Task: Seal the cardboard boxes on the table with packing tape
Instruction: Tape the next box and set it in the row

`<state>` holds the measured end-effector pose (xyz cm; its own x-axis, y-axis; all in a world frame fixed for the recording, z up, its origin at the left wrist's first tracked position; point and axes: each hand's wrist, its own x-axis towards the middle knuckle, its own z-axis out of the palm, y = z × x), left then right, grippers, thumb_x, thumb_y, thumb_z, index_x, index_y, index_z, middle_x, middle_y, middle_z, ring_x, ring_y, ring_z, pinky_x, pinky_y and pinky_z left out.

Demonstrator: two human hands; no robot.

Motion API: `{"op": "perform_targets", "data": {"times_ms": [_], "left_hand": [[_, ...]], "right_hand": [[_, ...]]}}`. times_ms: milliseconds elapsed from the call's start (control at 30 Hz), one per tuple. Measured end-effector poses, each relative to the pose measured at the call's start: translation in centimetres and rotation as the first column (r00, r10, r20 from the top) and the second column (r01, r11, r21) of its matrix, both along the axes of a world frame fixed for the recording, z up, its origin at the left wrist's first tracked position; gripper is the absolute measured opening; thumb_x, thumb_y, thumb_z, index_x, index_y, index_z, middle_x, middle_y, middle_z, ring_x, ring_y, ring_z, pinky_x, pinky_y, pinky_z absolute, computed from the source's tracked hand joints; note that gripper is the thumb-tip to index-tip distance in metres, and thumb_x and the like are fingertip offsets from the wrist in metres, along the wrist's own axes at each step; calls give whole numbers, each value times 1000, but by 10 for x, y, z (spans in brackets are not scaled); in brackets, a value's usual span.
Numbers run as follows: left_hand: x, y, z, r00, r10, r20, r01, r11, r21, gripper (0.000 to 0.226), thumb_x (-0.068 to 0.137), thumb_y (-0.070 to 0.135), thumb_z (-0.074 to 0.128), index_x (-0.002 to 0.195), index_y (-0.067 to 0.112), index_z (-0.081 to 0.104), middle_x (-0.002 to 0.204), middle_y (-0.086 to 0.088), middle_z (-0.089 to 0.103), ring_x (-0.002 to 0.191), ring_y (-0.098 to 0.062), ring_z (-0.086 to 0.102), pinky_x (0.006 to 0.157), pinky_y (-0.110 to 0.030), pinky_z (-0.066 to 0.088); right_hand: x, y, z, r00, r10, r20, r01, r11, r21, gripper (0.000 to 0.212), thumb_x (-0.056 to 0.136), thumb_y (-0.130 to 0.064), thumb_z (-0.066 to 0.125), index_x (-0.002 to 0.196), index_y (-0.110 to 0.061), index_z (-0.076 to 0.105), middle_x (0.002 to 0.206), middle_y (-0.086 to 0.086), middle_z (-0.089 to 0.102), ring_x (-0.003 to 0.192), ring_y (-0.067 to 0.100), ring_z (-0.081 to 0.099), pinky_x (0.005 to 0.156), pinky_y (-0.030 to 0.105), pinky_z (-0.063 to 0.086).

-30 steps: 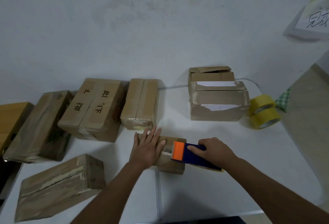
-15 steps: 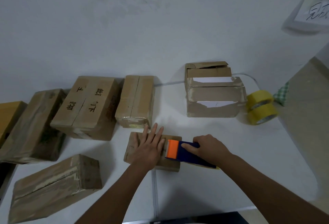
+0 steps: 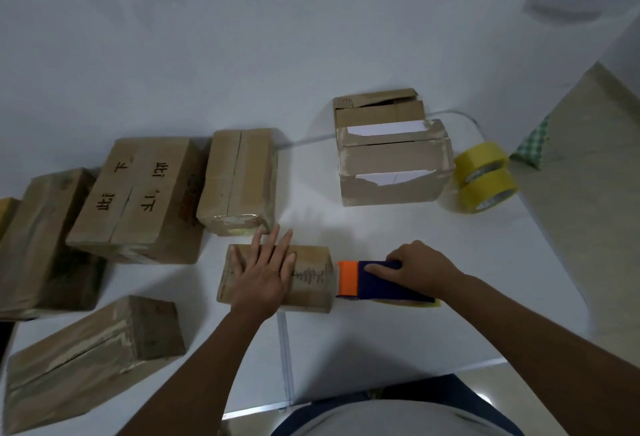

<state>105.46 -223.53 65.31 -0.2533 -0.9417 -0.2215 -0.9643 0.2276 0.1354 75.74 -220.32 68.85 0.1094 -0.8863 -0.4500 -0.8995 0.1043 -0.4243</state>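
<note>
A small flat cardboard box lies near the middle of the white table. My left hand presses flat on its top with straight, spread fingers. Just past the box's right end, my right hand grips a blue tape dispenser with an orange front. A strip of clear tape runs along the box top towards the dispenser. A yellowish tape roll shows under the dispenser.
Several closed cardboard boxes lie at the left and front left. A torn box with white paper stands at the back right. Two yellow tape rolls are stacked beside it, near the table's right edge.
My right hand has drawn the dispenser to the right, from over the box's right part to just off its right end. My left hand stays pressed on the box.
</note>
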Motion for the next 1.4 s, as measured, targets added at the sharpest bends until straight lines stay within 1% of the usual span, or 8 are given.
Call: {"op": "perform_targets", "data": {"times_ms": [200,333,600,967,1133,1267,1333,1400], "left_hand": [[-2,4,7,997,-54,60,57,997,-50,62,94,55,-12,154,37,-10,162,11,-15,151,-18,-18,118,-53,-15],[-34,16,13,995,-47,-90,47,999,-1,82,79,65,-35,152,35,-13,160,13,-22,149,-14,-23,122,-48,-11],[-46,23,-9,999,-37,-38,34,996,-77,71,100,61,-5,159,25,6,166,3,3,153,-23,-5,121,-58,3],[-44,21,-14,997,-40,-63,36,997,-74,70,100,62,-2,158,25,10,166,2,10,153,-24,3,120,-60,6],[-44,17,-8,997,-62,-39,59,996,-73,79,93,67,-11,158,25,9,166,2,5,153,-25,-2,120,-56,-3],[-56,18,1,995,-81,-65,77,994,-73,77,96,65,-3,159,24,13,167,2,1,153,-25,-6,119,-56,-5],[-61,21,-3,995,-44,-91,43,999,-11,81,91,69,-1,159,26,5,167,5,-6,152,-20,-15,118,-53,-13],[-62,23,-6,996,-36,-81,34,999,-29,80,92,67,7,159,24,11,167,3,3,153,-21,-8,119,-54,-11]], "right_hand": [[9,-1,-12,1000,23,-3,-22,999,23,63,87,-74,42,88,-19,71,78,0,67,69,14,62,66,27,48],[15,-1,-16,1000,18,-15,-18,1000,3,63,88,-74,40,83,-18,68,75,-1,63,66,14,60,62,25,45],[9,0,-16,1000,11,8,-11,999,45,56,88,-73,42,78,-22,63,69,-4,58,64,12,58,61,25,45],[-24,11,-9,1000,-16,6,15,997,75,53,87,-72,44,83,-24,65,77,-2,66,68,12,62,68,28,50],[-6,5,-1,999,-46,-22,48,992,119,54,88,-71,47,107,-21,58,89,-2,58,79,15,59,67,27,45],[4,3,7,999,-16,45,8,984,179,38,95,-49,50,121,-21,47,93,1,60,81,16,60,71,29,50],[9,2,12,998,11,63,-22,984,178,39,96,-44,50,129,-23,47,108,5,65,87,17,61,79,31,54],[14,1,17,998,50,29,-53,988,142,41,98,-44,49,133,-25,51,121,5,64,97,19,62,86,31,53]]}}
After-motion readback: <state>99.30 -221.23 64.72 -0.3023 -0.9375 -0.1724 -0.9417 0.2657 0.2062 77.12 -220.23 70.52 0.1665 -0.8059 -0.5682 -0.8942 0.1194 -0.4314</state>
